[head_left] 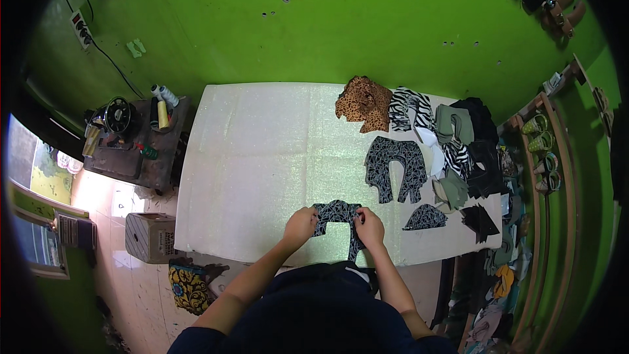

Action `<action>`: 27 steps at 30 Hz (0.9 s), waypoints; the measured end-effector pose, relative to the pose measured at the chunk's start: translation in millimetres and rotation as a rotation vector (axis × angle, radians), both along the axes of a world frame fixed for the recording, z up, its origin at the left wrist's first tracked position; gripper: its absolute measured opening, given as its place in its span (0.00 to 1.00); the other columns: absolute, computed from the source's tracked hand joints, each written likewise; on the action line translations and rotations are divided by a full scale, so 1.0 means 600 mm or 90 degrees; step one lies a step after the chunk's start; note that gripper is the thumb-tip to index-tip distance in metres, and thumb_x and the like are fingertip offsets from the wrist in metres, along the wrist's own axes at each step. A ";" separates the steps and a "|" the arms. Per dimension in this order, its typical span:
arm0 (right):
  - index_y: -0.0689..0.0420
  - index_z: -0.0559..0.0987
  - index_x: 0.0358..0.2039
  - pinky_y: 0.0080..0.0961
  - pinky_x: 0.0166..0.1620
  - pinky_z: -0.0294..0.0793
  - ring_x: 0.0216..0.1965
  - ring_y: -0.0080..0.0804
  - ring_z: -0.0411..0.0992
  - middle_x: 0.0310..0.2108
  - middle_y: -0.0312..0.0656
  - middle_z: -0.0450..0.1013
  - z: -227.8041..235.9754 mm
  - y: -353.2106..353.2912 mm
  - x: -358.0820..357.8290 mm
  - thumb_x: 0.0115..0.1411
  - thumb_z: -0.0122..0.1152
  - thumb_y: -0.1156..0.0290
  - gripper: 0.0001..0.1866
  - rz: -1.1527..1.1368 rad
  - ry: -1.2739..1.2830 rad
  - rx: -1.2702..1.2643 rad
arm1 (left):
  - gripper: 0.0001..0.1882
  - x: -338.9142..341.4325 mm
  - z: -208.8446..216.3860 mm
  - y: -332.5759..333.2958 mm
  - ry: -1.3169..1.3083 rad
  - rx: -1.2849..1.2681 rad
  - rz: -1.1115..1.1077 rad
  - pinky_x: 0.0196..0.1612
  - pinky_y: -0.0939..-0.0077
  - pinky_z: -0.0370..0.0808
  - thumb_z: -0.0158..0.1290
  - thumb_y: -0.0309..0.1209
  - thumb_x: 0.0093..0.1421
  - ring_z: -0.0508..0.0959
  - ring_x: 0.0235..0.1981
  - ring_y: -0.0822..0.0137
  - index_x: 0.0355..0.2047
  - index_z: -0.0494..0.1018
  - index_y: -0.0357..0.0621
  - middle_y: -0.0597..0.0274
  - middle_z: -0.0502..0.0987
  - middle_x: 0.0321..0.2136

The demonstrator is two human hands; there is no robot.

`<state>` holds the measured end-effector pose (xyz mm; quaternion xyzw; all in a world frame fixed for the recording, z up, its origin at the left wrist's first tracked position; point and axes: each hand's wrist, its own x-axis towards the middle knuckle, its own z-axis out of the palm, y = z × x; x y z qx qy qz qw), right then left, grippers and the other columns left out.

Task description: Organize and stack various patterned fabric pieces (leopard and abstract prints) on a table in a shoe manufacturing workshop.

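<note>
My left hand (301, 224) and my right hand (369, 228) pinch the two sides of a curved, black-and-grey patterned fabric piece (336, 210) at the table's near edge. Its arch points away from me, and one leg hangs down beside my right hand. Farther right on the pale, shimmery table (249, 157) lies a larger arch-shaped piece (380, 164) in the same pattern. Nearer me is a half-round piece (426, 217) of that fabric, with dark triangular pieces (479, 223) to its right.
Leopard-print fabric (363, 101), zebra-print fabric (409, 108) and olive pieces (453, 124) crowd the table's far right. A sewing machine (118, 116) and thread cones (162, 111) stand on a side table at left. A cardboard box (149, 237) sits below; a wooden rack (544, 223) holds sandals at right.
</note>
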<state>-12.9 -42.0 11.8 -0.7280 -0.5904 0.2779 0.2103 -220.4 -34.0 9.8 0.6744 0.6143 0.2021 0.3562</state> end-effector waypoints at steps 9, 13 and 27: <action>0.56 0.75 0.34 0.31 0.31 0.69 0.27 0.38 0.71 0.24 0.42 0.71 0.000 -0.004 0.001 0.48 0.60 0.70 0.11 0.021 -0.006 0.022 | 0.08 0.002 -0.002 -0.004 0.013 -0.002 -0.012 0.38 0.63 0.70 0.49 0.25 0.50 0.73 0.34 0.52 0.31 0.71 0.38 0.50 0.72 0.29; 0.56 0.75 0.34 0.32 0.31 0.69 0.26 0.39 0.71 0.23 0.42 0.71 -0.001 -0.008 0.002 0.48 0.60 0.70 0.11 0.016 -0.009 0.028 | 0.08 0.005 -0.007 -0.007 0.014 -0.007 0.007 0.37 0.64 0.69 0.52 0.26 0.49 0.73 0.32 0.52 0.30 0.71 0.37 0.50 0.73 0.28; 0.60 0.62 0.54 0.46 0.59 0.48 0.60 0.44 0.51 0.57 0.50 0.56 -0.013 -0.034 -0.061 0.57 0.47 0.61 0.26 0.285 -0.228 0.200 | 0.24 0.011 -0.034 -0.037 0.208 0.229 -0.318 0.59 0.64 0.56 0.42 0.31 0.56 0.59 0.58 0.58 0.53 0.60 0.37 0.52 0.61 0.56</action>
